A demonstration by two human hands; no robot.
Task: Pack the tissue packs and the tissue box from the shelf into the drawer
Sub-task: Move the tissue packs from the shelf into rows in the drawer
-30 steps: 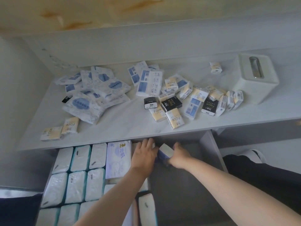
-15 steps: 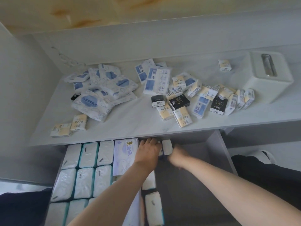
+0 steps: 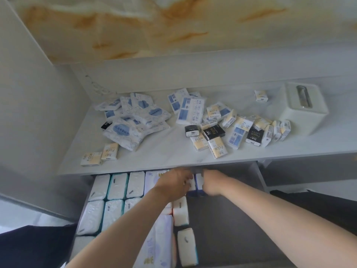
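A small pack [image 3: 199, 183] stands at the back edge of the drawer [image 3: 222, 229], just under the front edge of the shelf [image 3: 164, 153], between the two hands. The left hand [image 3: 173, 183] lies against its left side and the right hand [image 3: 212, 182] against its right. Both are blurred, so I cannot tell whether the fingers are grasping the pack or only touching it.

Rows of white packs [image 3: 117, 184] fill the drawer's left half, packed side to side up to its left wall. The right half, from the hands to the near edge and across to the right wall, is bare dark floor.

On the shelf above, a heap of blue-and-white packs [image 3: 135, 118] lies left of the middle. A scatter of small Face packs [image 3: 231, 128] sits right of the middle, reaching close to the front edge. The tissue box [image 3: 303, 107] stands at the right end, towards the back wall. A bare strip runs along the front edge between the heaps.
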